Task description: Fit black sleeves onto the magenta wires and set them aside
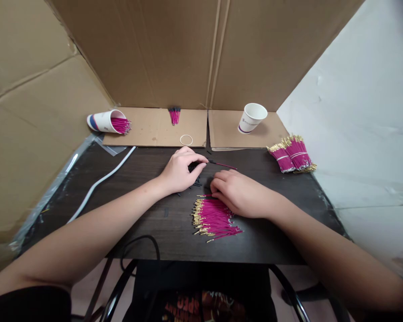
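Note:
My left hand [181,170] is closed in a pinch above a scatter of small black sleeves [197,182]. Whatever is between its thumb and forefinger is too small to make out. Just beyond those fingertips lies a magenta wire with a black sleeve [225,165] on its left end. The fingers of my right hand [235,190] are curled down at the top of a loose pile of magenta wires [216,219] with gold tips pointing left. One magenta wire [204,195] sticks out leftward from the right fingertips, which are closed on it.
A tipped paper cup [102,122] holds magenta wires at the back left. Beyond my hands are a small group of black-sleeved wires [174,116] and a rubber band [186,140]. An upright paper cup [251,118] and banded wire bundles [292,154] stand right. A white cable [100,181] crosses the left.

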The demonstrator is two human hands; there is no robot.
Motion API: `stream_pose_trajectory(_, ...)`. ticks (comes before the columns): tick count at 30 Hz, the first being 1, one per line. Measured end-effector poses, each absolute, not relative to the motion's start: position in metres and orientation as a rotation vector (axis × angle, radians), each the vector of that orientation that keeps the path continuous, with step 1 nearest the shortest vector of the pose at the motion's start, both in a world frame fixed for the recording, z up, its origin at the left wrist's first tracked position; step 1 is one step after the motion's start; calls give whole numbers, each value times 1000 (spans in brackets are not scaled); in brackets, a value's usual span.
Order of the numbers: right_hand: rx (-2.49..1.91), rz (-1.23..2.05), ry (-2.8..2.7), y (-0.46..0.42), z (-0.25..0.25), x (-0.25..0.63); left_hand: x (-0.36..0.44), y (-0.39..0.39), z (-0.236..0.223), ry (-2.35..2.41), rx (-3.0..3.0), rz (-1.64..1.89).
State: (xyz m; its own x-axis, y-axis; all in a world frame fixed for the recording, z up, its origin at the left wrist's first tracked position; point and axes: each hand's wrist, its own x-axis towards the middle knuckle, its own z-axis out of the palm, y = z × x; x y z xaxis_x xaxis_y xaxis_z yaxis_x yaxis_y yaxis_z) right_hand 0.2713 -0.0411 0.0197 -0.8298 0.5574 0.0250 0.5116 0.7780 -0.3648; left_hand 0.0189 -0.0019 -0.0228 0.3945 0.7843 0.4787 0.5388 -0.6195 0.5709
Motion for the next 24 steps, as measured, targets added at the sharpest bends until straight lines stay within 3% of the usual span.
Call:
stream_pose_trajectory(10, -860, 446, -2932, -44, 17, 270, 19, -3, -21, 1145, 2323, 1094)
stream_pose_trajectory(17, -913, 886, -2703, -41, 34, 278, 19, -3, -19, 1172, 2296, 1086)
stream_pose_trajectory(24, -865, 1113, -2609, -37, 36, 280, 18, -2, -18, 1160, 2283, 1080)
